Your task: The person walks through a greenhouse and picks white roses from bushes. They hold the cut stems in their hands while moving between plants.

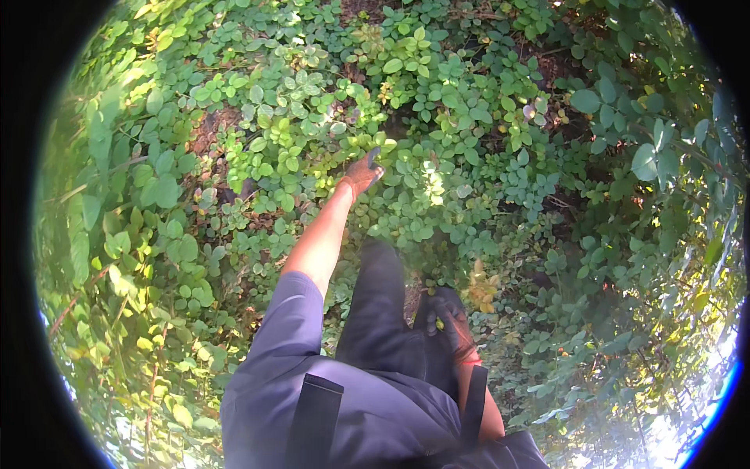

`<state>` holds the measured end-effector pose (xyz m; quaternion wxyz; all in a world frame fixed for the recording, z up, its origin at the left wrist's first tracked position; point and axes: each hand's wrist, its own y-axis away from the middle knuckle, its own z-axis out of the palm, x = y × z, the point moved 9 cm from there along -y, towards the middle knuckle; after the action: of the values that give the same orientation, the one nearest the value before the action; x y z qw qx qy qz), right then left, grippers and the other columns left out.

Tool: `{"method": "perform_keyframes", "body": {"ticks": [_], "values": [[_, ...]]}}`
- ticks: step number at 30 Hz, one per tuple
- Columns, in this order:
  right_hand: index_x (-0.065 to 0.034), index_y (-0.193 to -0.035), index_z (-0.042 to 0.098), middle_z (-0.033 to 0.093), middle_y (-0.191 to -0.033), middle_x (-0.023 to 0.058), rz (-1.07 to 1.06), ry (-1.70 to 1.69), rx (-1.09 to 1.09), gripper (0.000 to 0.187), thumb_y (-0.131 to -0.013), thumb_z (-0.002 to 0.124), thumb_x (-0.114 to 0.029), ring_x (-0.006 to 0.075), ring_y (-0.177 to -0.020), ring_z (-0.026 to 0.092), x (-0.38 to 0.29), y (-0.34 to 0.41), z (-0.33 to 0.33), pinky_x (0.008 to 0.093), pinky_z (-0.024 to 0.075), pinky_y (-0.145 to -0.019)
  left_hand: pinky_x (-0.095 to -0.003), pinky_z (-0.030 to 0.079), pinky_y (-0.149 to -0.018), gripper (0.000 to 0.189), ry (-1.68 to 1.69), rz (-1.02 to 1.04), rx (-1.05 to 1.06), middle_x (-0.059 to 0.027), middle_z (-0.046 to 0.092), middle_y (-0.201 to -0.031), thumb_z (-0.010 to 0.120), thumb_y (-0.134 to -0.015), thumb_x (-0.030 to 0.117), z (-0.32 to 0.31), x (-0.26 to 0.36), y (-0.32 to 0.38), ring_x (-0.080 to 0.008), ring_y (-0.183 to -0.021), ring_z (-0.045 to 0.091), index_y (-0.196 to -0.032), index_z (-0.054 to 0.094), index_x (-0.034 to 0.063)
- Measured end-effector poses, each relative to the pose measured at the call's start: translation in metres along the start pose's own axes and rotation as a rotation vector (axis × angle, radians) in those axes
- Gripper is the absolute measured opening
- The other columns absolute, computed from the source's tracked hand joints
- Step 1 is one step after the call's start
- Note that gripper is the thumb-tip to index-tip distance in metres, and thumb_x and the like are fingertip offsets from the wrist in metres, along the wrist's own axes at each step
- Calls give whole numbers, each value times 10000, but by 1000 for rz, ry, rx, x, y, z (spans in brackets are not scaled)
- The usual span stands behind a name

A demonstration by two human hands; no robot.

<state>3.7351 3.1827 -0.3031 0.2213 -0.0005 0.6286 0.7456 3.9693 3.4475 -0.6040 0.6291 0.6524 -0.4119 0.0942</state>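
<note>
My left hand, in a work glove with dark fingers, reaches out among low green leafy plants. Its fingers are bent near the leaves, and whether they grip a stem cannot be told. My right hand, in a similar dark glove, is down by my right knee against my dark trousers. A small yellow-green thing, perhaps a leaf or bud, shows at its fingers. How firmly it is held is unclear.
Dense foliage surrounds me, with taller leafy stems at the right and more at the left. Brown ground litter shows between plants. Yellowish leaves stand near my right hand. Two dark straps cross my shirt.
</note>
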Motion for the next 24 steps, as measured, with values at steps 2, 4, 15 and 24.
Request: {"method": "perform_keyframes", "body": {"ticks": [2,4,15,24], "values": [[-21,-1106,635,607,-770,29,12,28,21,249,-1015,562,-240,118,-652,572,0,2,6,250,446,-588,-354,515,-897,497,30,-17,-48,-184,681,-1150,679,-913,253,18,-18,-22,-283,-1025,654,-1354,540,71],[-25,-1121,636,610,-791,23,40,28,76,260,-1015,564,-252,117,-665,578,2,4,10,247,453,-599,-354,531,-814,409,103,90,3,-149,712,-1036,688,-899,241,26,-18,-25,-265,-920,667,-1260,610,66],[-6,-1201,613,622,-825,29,-94,78,-11,322,-1018,558,-266,121,-704,579,-40,18,74,244,447,-624,-308,506,-705,326,624,-344,-105,-20,693,-1063,650,-950,388,20,-48,86,-162,-932,664,-1154,633,133],[-36,-1108,647,632,-971,15,-194,-204,-7,241,-948,673,-215,124,-864,596,-97,7,72,270,505,-762,-362,554,-881,415,807,-238,-372,-104,671,-1217,641,-971,261,52,83,166,-229,-1069,663,-1314,551,46]]}}
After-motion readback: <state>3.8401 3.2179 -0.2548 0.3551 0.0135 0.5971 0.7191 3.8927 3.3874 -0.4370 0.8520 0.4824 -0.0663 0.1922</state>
